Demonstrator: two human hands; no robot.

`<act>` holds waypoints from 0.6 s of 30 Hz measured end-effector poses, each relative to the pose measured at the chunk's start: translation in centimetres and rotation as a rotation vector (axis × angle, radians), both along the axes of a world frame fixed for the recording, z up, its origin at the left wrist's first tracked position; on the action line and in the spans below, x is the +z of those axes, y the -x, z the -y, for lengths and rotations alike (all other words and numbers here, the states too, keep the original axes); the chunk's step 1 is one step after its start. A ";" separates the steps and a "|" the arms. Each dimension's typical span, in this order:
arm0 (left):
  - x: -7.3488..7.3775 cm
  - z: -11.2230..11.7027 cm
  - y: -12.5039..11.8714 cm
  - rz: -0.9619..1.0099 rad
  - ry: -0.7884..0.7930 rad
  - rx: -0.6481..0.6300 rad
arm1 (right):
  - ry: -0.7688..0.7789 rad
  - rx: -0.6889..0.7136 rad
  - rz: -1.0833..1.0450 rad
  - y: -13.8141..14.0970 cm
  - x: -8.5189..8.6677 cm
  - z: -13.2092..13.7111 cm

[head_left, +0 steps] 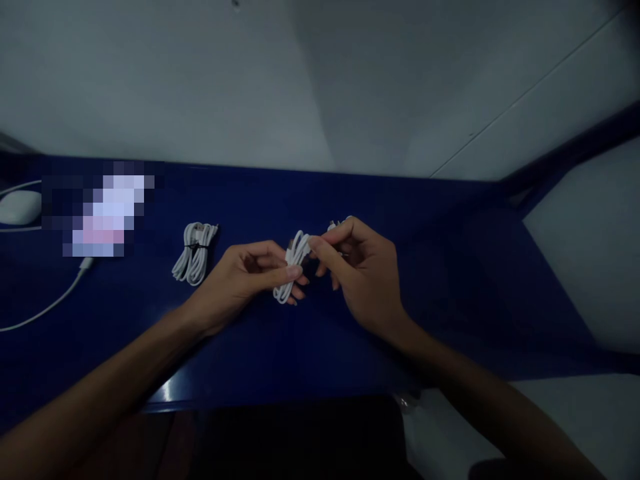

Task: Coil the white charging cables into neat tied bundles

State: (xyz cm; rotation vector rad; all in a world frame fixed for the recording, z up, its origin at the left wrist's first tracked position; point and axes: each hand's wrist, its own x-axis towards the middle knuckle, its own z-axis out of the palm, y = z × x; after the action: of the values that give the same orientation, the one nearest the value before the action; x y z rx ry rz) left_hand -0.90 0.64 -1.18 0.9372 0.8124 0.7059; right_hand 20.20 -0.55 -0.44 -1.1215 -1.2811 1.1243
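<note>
Both hands meet over the middle of a dark blue table [450, 280]. My left hand [245, 273] pinches a folded bundle of white cable [293, 267], whose loops hang down below the fingers. My right hand [363, 270] is closed on the upper end of the same cable, with the fingertips touching its top loop. A second white cable bundle [195, 252], tied round its middle with a dark band, lies on the table to the left of my left hand.
A white rounded object [20, 207] sits at the far left edge, with a thin white cord [50, 303] trailing across the table nearby. A blurred-out patch lies beside it. Pale walls stand behind the table; its front edge is close to me.
</note>
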 end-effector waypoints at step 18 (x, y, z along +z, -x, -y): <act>-0.3 -0.2 -0.3 0.023 -0.009 0.061 | 0.031 0.074 -0.006 -0.3 0.7 -0.3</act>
State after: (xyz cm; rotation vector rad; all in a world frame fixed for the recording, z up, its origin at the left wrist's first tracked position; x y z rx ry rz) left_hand -0.56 0.85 -1.50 0.9145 0.8209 0.7721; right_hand 20.52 -0.28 0.25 -1.1003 -1.3140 1.2054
